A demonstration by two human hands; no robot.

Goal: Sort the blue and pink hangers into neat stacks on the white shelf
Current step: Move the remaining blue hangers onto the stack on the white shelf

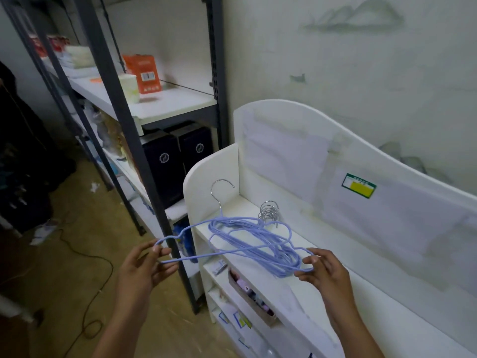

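Your left hand (pixel 152 264) pinches one shoulder end of a blue hanger (pixel 206 226), thumb and fingers curled round the wire out past the shelf's end, over the floor. Your right hand (pixel 320 270) pinches the opposite shoulder end, fingertips closed on the loop of wire just above the shelf top. Between your hands the hanger spans level, its silver hook (pixel 221 188) pointing up and away from you.

Under and just behind it lies the stack of blue hangers (pixel 260 244) on the top of the white shelf (pixel 361 285), their wires overlapping loosely (not squared up), their silver hooks (pixel 269 211) bunched together toward the shelf's back panel. Whether the held hanger touches the stack, you cannot tell.

Lower on the shelf front, a cardboard tray (pixel 254 298) holds small pinkish items, too blurred to name.

On the back panel sits a green-and-yellow label (pixel 358 185). To your left stands a dark metal rack (pixel 121 104) with an orange box (pixel 143 73) and a paper cup (pixel 129 86) on its white board, black boxes (pixel 178 156) below. A black cable (pixel 85 257) trails across the floor.
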